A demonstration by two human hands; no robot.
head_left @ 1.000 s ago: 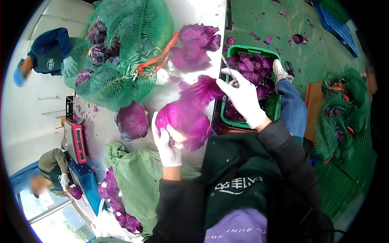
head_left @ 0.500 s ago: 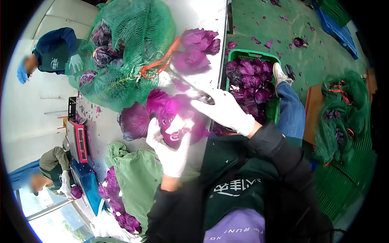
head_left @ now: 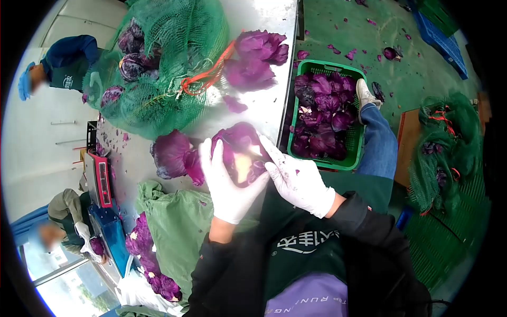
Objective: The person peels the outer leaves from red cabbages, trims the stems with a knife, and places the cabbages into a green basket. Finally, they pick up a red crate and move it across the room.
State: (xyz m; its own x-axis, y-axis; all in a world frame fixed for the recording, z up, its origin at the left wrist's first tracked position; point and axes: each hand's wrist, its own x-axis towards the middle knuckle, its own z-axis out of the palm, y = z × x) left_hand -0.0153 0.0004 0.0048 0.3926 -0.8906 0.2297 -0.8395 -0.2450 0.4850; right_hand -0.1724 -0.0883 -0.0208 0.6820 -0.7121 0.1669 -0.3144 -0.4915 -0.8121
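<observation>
At the upper left of the frame a person in blue (head_left: pixel 68 59) leans beside a large green mesh bag (head_left: pixel 179 58) holding purple cabbages, with an orange tie (head_left: pixel 203 82) at its right side; at the lower left a second person (head_left: pixel 68 216) has gloved hands at another cabbage (head_left: pixel 97 245), near a red-framed device (head_left: pixel 100 179) and a blue box (head_left: pixel 110 230). Right of these, a row of purple cabbages (head_left: pixel 140 240) lies along a pale green sack (head_left: pixel 177 224); above it, left of centre, dark purple leaves (head_left: pixel 171 153) rest on the metal table (head_left: pixel 134 158). At the centre is the held cabbage (head_left: pixel 237 140), its pale core showing; the left hand (head_left: pixel 229 187), gloved in white, grips it with thumb and fingers spread around it; the right hand (head_left: pixel 301 182), also gloved, has its fingers partly extended at the cabbage's right edge; whether they pinch anything I cannot tell. Upper right of centre, a green crate (head_left: pixel 360 140) holds purple cabbages and leaves; at the right edge lies another mesh bag (head_left: pixel 441 140).
</observation>
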